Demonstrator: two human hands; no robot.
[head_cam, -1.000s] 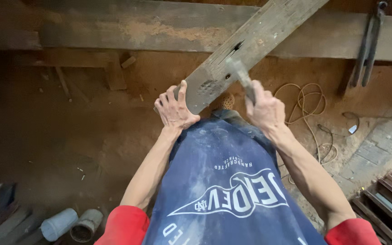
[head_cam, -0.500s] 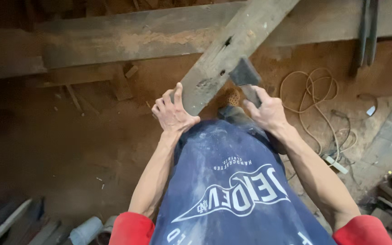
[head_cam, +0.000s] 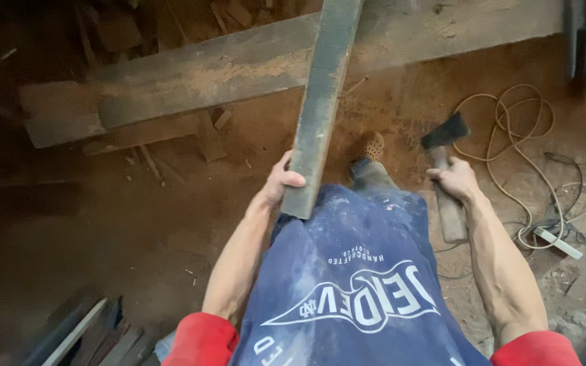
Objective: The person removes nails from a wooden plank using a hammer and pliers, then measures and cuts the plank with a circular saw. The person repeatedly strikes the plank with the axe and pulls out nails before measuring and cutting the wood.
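My left hand [head_cam: 281, 181] grips the near end of a long grey wooden plank [head_cam: 321, 102] that runs up and away from me across a big timber beam [head_cam: 239, 68]. My right hand [head_cam: 454, 180] holds a small hatchet [head_cam: 444, 133] by its wooden handle, its dark head pointing up and away, off to the right of the plank. A dusty blue apron [head_cam: 354, 285] covers my front, and one shoe [head_cam: 373, 145] shows beyond it on the sawdust floor.
A coiled pale cable [head_cam: 523, 142] lies on the floor at the right. Wood scraps [head_cam: 208, 132] lie under the beam. Planks and pipes [head_cam: 83, 332] are stacked at the lower left. Dark metal bars [head_cam: 578, 34] hang at the upper right.
My right hand has pulled the hatchet away from the plank, out to the right. The plank now stands steeper in view, and my left hand has shifted to its near end.
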